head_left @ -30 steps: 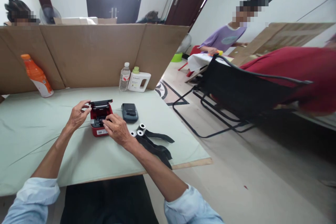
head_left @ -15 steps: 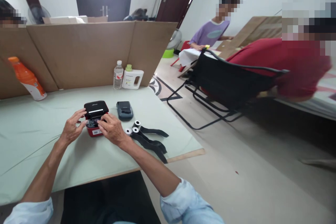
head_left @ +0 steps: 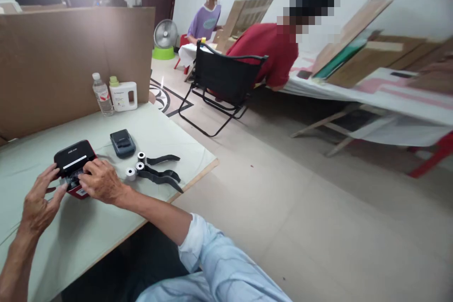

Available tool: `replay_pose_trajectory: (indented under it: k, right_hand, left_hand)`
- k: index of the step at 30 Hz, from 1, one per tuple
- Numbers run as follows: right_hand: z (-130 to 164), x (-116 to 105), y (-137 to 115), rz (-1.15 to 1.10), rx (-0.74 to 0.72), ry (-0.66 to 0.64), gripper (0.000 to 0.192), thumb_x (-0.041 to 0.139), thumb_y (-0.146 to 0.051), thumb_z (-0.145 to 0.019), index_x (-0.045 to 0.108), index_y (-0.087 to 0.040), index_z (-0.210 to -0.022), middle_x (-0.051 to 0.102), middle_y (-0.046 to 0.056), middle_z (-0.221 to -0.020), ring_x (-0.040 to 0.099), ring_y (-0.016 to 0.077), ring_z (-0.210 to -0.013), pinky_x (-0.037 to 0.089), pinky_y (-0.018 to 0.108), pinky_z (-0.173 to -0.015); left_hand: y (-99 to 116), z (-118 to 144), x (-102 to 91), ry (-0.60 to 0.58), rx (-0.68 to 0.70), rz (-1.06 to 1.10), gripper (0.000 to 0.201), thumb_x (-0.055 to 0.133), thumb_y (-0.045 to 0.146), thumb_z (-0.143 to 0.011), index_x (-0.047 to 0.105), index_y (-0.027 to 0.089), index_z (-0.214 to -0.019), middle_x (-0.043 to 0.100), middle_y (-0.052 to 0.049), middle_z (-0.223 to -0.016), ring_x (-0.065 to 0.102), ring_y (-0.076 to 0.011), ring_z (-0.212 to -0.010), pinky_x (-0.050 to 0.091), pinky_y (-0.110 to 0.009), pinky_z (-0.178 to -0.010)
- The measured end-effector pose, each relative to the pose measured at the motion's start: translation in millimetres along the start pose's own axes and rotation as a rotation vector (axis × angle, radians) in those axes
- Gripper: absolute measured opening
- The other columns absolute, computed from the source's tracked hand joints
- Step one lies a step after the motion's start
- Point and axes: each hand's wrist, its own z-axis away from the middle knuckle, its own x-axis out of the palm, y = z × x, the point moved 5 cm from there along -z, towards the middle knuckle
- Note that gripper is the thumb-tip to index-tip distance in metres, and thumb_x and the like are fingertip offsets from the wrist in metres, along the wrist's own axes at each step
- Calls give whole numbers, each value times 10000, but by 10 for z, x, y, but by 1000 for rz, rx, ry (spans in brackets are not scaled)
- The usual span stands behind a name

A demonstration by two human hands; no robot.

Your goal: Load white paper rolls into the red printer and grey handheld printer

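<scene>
A small red and black label printer stands on the pale green table with its black lid raised. My left hand curves around the printer's left side, its fingertips by the lid and its thumb at the clear part inside. Over the open compartment, my right hand has its thumb and fingers pinched together; whatever they hold is hidden. To the right are a dark handheld printer and small white-ended rolls, one of them a roll of black ribbon with its loose strip trailing right.
A water bottle and a white jug stand before a cardboard screen. The table edge runs diagonally at right. Beyond are a black folding chair, two people at other tables, and a fan.
The view has swung right, so the table and printer sit further left and more of the other tables shows. Both hands keep their places at the printer.
</scene>
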Motion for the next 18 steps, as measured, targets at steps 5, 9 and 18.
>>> replay_pose_trajectory:
  k: [5,9,18]
  right_hand:
    - [5,1,10,-18,10,32,220,568,-321,-1054,758,-214,-1021,673,70,-1123,554,220,-1033,431,365,-920]
    - [-7,-28,25,-24,17,38,231,551,-327,-1064,748,-216,-1016,666,71,-1145,554,222,-1049,437,363,-913]
    - [-28,-61,27,-30,32,15,238,546,-341,-1069,739,-217,-1007,674,72,-1170,563,229,-1070,439,370,-896]
  left_hand:
    - [-11,-51,26,10,-30,7,643,640,519,-917,544,189,-1461,547,-188,-1557,749,-351,-1110,689,-503,-818]
    - [-39,-106,57,13,-73,6,804,676,526,-866,444,219,-1573,507,-197,-1583,747,-396,-1122,682,-549,-827]
    - [-126,-149,90,-6,-165,-26,963,689,535,-802,313,271,-1649,426,-189,-1640,717,-436,-1187,676,-561,-836]
